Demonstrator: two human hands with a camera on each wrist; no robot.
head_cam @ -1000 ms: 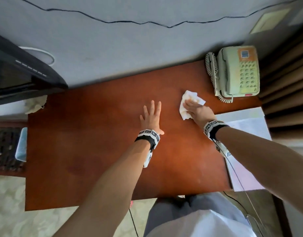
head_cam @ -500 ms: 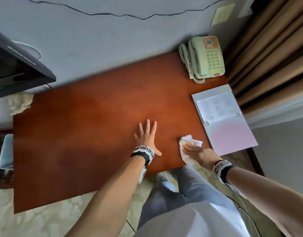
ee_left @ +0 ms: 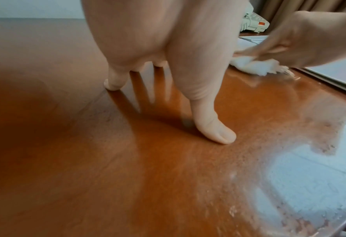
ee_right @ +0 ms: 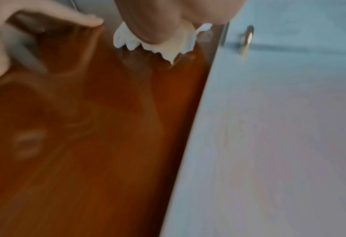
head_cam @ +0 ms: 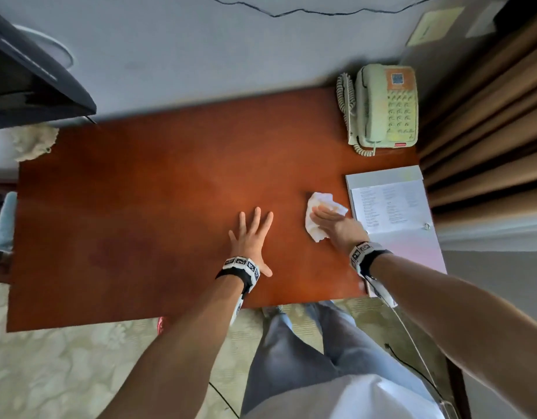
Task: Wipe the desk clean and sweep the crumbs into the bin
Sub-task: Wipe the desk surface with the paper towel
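Observation:
The reddish-brown desk fills the head view. My left hand lies flat on it near the front middle with fingers spread and nothing under them; in the left wrist view its thumb touches the wood. To its right, my right hand presses a crumpled white tissue onto the desk with straight fingers, just left of the binder. The tissue sticks out from under the palm in the right wrist view. A dusty smear shows on the wood near the front right. I see no distinct crumbs.
A pale green telephone stands at the back right corner. An open binder lies along the right edge, with curtains beyond. A dark screen and a rumpled cloth sit at the back left. A light blue object is left of the desk.
My right hand drew the tissue from near the telephone back to the front edge, then pushed it forward again beside the binder. The left hand stayed flat in place.

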